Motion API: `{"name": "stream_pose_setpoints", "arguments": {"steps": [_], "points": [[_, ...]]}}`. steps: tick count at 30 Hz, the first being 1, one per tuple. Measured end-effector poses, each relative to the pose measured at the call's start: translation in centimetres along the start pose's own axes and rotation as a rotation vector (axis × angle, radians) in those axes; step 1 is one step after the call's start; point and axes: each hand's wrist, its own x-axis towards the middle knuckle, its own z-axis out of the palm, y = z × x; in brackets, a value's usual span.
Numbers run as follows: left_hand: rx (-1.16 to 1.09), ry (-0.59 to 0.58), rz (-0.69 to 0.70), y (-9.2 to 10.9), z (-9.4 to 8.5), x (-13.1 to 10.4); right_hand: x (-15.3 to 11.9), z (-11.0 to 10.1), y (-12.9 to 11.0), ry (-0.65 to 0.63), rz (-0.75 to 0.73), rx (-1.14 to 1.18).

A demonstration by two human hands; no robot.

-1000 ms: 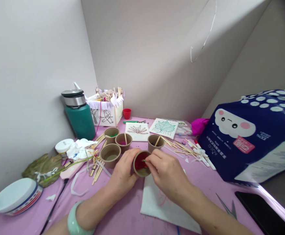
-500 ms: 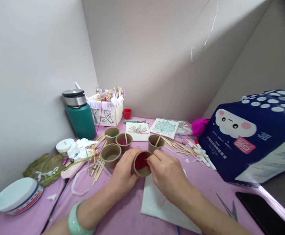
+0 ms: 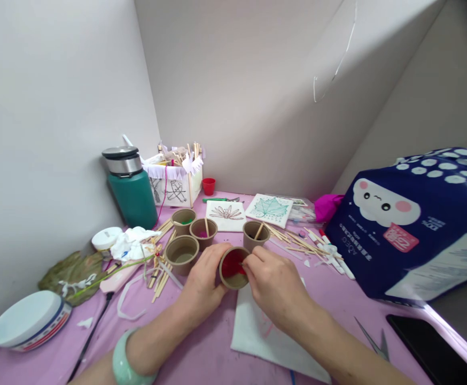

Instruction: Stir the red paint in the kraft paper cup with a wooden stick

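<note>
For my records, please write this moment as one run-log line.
left hand: holds tilted cup, red inside | right hand: pinches thin item at cup's mouth, mostly hidden | white panel: below right hand

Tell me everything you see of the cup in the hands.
The cup is round and brown, thick-rimmed, perhaps plastic. Red coats part of its inside; bare brown shows below. It tilts, mouth toward the camera, nearer than the other cups. The left hand grips its side; the right hand pinches at its mouth. Its base is hidden.
</note>
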Motion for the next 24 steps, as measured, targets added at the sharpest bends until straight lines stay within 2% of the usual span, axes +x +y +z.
{"name": "stream_pose_setpoints", "arguments": {"steps": [3, 6, 12, 21, 24], "points": [[0.005, 0.012, 0.001, 0.09, -0.01, -0.06, -0.01, -0.09, -0.25, -0.017, -0.029, 0.108], [0.010, 0.011, -0.001, 0.17, -0.01, -0.02, -0.03, 0.00, -0.33, 0.024, -0.005, 0.052], [0.027, 0.015, 0.003, 0.18, -0.02, -0.05, 0.08, -0.09, -0.28, -0.020, -0.009, 0.128], [-0.006, 0.018, -0.018, 0.26, -0.01, 0.01, -0.04, -0.37, 0.02, 0.016, -0.059, 0.025], [-0.040, 0.013, -0.050, 0.46, -0.08, 0.10, -0.10, -0.28, 0.04, 0.015, -0.022, -0.045]]}}
